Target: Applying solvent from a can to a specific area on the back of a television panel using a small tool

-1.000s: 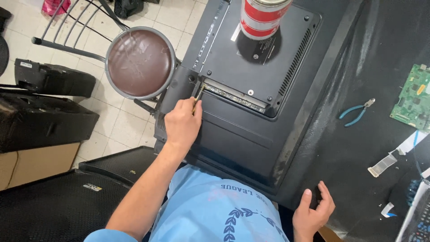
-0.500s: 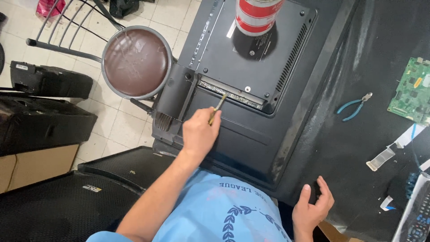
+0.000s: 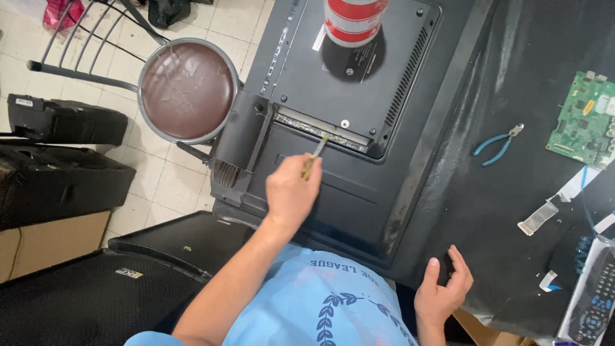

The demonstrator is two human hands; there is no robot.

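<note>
Left grip (image 3: 291,192) closed on one brush (image 3: 315,155) over one television back (image 3: 333,186), right grip (image 3: 443,291) open on bench (image 3: 500,211), one pliers (image 3: 498,145), one circuit board (image 3: 584,120).

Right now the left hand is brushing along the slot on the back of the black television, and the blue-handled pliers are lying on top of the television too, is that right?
Not quite. In the head view the blue-handled pliers lie on the dark table, beside the television, not on it. The left hand does hold the brush at the slot.

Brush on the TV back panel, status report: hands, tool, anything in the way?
Left hand gripping small brush, bristles at the connector slot. Right hand open, resting on table edge. Red-and-white can stands on the panel, apart from the brush.
</note>
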